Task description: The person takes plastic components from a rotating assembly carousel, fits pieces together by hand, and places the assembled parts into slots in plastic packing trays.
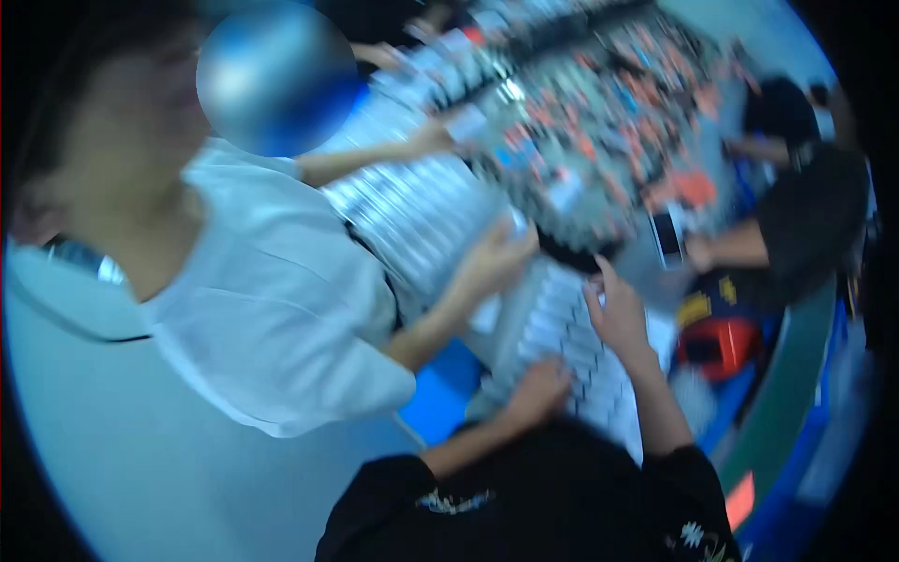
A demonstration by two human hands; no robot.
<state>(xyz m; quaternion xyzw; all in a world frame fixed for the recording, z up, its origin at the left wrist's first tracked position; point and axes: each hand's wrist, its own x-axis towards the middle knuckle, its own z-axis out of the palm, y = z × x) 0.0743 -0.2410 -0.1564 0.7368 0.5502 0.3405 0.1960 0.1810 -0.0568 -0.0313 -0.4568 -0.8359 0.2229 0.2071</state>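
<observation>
My left hand (pixel 541 391) rests at the near-left side of a block of white, strip-like pieces (pixel 554 323) laid in rows. Motion blur smears its fingers, so I cannot make out whether it grips anything. Above the right side of the same rows is my right hand (pixel 620 320), its index finger and thumb stretched out and apart, with nothing visible between them. A white sheet-like surface (pixel 661 337) shows beside my right wrist.
A person in a white shirt (pixel 272 290) sits close on my left, a hand (pixel 496 258) over more silvery-white rows (pixel 403 211). Beyond lies a heap of small orange and dark parts (pixel 609 122). At right, a dark-sleeved person's hand (pixel 707 253) is beside a phone-like device (pixel 667 236), near a red object (pixel 721 347).
</observation>
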